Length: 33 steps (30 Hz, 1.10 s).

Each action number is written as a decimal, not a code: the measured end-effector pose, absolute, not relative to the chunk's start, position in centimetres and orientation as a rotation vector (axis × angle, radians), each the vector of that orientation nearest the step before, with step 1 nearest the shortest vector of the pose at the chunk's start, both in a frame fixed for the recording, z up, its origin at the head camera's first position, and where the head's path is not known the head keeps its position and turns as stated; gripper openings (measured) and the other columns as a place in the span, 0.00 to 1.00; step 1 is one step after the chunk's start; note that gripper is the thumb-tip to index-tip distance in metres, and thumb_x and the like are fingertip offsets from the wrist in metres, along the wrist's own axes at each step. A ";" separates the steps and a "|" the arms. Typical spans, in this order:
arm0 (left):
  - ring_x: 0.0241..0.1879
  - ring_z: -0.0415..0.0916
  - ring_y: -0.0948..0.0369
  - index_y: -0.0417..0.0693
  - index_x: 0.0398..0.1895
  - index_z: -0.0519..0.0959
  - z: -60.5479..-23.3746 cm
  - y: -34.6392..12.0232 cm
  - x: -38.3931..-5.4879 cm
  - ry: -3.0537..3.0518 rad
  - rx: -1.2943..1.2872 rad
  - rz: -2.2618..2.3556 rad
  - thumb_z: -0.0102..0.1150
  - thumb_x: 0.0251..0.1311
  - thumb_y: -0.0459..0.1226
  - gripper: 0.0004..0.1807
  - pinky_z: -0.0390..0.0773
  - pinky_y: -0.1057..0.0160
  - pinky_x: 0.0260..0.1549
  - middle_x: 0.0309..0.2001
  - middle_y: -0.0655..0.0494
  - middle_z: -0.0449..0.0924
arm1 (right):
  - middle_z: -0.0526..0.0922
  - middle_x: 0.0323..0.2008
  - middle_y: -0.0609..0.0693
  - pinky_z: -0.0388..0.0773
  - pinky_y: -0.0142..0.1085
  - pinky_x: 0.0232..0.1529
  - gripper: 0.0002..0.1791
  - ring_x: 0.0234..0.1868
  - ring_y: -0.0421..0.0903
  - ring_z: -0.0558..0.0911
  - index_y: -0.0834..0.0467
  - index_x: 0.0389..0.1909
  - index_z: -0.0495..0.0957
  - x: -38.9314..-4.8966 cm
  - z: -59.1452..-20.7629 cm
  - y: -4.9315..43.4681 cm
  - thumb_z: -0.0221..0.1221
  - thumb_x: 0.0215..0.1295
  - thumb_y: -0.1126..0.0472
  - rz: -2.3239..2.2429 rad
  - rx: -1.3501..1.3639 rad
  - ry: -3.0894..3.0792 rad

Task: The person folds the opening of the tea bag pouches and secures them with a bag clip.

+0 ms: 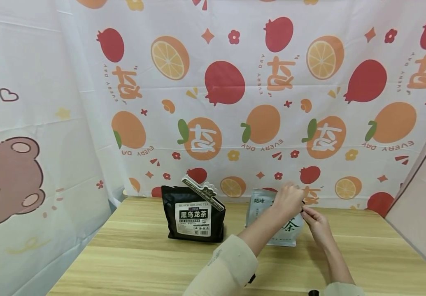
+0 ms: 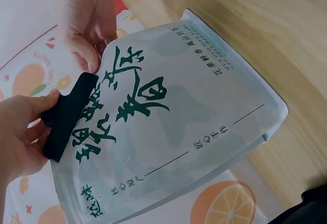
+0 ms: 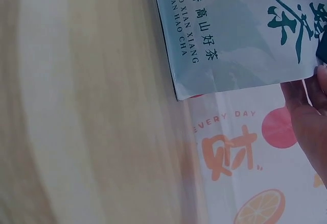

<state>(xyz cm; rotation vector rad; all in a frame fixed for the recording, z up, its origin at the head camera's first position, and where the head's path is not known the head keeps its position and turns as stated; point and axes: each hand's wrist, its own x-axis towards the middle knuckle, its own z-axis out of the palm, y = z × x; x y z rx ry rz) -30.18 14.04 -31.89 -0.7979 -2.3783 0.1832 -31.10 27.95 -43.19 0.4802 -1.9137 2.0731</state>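
Observation:
A pale grey-green tea bag (image 1: 287, 238) with dark green lettering stands on the table towards the right. My left hand (image 2: 20, 132) pinches a black bag clip (image 2: 71, 114) between thumb and fingers, with the clip across the bag's top edge. At the same bag's upper corner my right hand (image 2: 92, 22) pinches the edge, thumb in front and fingers behind. In the head view, my left hand (image 1: 288, 200) covers part of the bag's top. My right hand (image 1: 318, 228) is on its right side. The right wrist view shows the bag's side (image 3: 230, 55) and my right fingertips (image 3: 321, 76) beside the clip.
Left of the pale bag stands a black oolong tea bag (image 1: 194, 218) with a white label. A long, pale-backed clip (image 1: 203, 192) slants across its top. Behind the wooden table (image 1: 135, 255) hangs a fruit-print cloth (image 1: 227, 119); another cloth (image 1: 31, 102) hangs at the left.

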 end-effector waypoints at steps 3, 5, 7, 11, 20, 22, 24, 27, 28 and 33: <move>0.31 0.69 0.67 0.61 0.31 0.84 -32.2 14.1 -29.9 -2.417 -0.744 0.207 0.59 0.58 0.46 0.05 0.67 0.73 0.34 0.26 0.66 0.76 | 0.79 0.44 0.42 0.69 0.23 0.46 0.11 0.45 0.30 0.75 0.58 0.46 0.79 -31.0 -43.2 27.9 0.52 0.66 0.68 2.054 0.470 -1.938; 0.33 0.69 0.67 0.61 0.34 0.83 -32.3 14.1 -29.7 -2.445 -0.713 0.226 0.57 0.60 0.47 0.06 0.67 0.72 0.36 0.30 0.66 0.76 | 0.79 0.42 0.38 0.69 0.23 0.45 0.11 0.45 0.30 0.75 0.60 0.47 0.77 -30.9 -43.2 27.8 0.51 0.67 0.67 2.029 0.462 -1.967; 0.36 0.69 0.66 0.62 0.38 0.82 -32.4 14.1 -29.6 -2.463 -0.695 0.238 0.55 0.61 0.47 0.08 0.67 0.71 0.37 0.32 0.66 0.76 | 0.79 0.41 0.37 0.70 0.23 0.45 0.11 0.44 0.31 0.75 0.63 0.49 0.75 -30.8 -43.0 27.7 0.51 0.67 0.66 1.998 0.441 -2.005; 0.39 0.69 0.67 0.64 0.44 0.80 -32.5 14.0 -29.6 -2.488 -0.671 0.245 0.55 0.60 0.50 0.11 0.66 0.69 0.39 0.36 0.67 0.76 | 0.77 0.41 0.34 0.69 0.23 0.45 0.16 0.45 0.32 0.74 0.68 0.54 0.70 -30.6 -42.8 27.7 0.51 0.68 0.64 1.955 0.416 -2.065; 0.44 0.69 0.67 0.65 0.55 0.73 -32.3 13.6 -29.7 -2.464 -0.630 0.235 0.52 0.61 0.53 0.19 0.66 0.66 0.45 0.43 0.70 0.76 | 0.76 0.43 0.33 0.68 0.22 0.45 0.22 0.46 0.32 0.73 0.72 0.56 0.66 -30.9 -42.6 27.9 0.52 0.68 0.61 1.880 0.393 -2.128; 0.45 0.69 0.67 0.65 0.54 0.74 -32.2 13.4 -29.8 -2.444 -0.618 0.214 0.53 0.60 0.54 0.19 0.66 0.66 0.45 0.44 0.70 0.77 | 0.75 0.43 0.32 0.68 0.22 0.45 0.19 0.47 0.31 0.73 0.69 0.55 0.68 -30.8 -42.6 27.9 0.52 0.67 0.62 1.882 0.402 -2.115; 0.44 0.70 0.66 0.64 0.51 0.76 -32.2 13.1 -29.8 -2.406 -0.599 0.172 0.53 0.59 0.55 0.19 0.66 0.67 0.43 0.44 0.69 0.77 | 0.75 0.44 0.32 0.67 0.22 0.45 0.16 0.47 0.30 0.72 0.65 0.53 0.70 -30.8 -42.6 28.0 0.52 0.67 0.63 1.884 0.416 -2.095; 0.41 0.72 0.65 0.61 0.46 0.79 -32.1 12.4 -29.8 -2.319 -0.572 0.072 0.53 0.59 0.56 0.18 0.68 0.67 0.41 0.41 0.67 0.79 | 0.74 0.45 0.31 0.66 0.21 0.45 0.14 0.48 0.29 0.71 0.64 0.53 0.69 -30.7 -42.6 28.1 0.50 0.68 0.65 1.876 0.450 -2.070; 0.40 0.72 0.65 0.60 0.45 0.80 -32.1 12.2 -29.9 -2.294 -0.570 0.021 0.53 0.59 0.56 0.17 0.68 0.67 0.41 0.40 0.66 0.79 | 0.75 0.45 0.32 0.67 0.22 0.45 0.14 0.48 0.29 0.72 0.65 0.53 0.69 -30.6 -42.6 28.2 0.49 0.68 0.66 1.877 0.465 -2.058; 0.42 0.73 0.64 0.57 0.44 0.81 -31.7 10.5 -30.2 -2.184 -0.555 -0.179 0.55 0.59 0.54 0.17 0.70 0.65 0.43 0.41 0.64 0.81 | 0.77 0.43 0.35 0.67 0.23 0.45 0.15 0.46 0.32 0.74 0.71 0.53 0.67 -30.6 -42.4 28.3 0.48 0.67 0.70 1.884 0.521 -2.021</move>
